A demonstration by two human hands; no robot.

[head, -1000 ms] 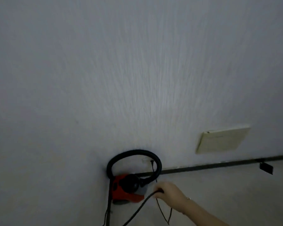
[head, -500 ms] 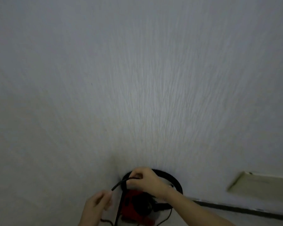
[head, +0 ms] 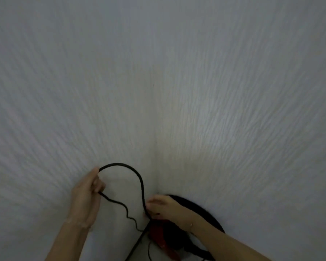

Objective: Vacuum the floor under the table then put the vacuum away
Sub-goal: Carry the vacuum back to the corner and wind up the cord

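Left hand, lower left of centre: fingers curled closed around the cord, which passes through the fist. Right hand, lower centre: fingers and thumb pinched on the same cord just above the vacuum. Between the two hands the cord rises in a smooth arch; it is thin, black and round. From the left fist a kinked, wavy length trails down toward the vacuum. The vacuum sits at the bottom edge, right of centre, in the corner where two walls meet; body red with black parts, largely hidden by the right forearm. A thick black hose curves behind the right wrist. Wall: pale, with fine streaked texture.
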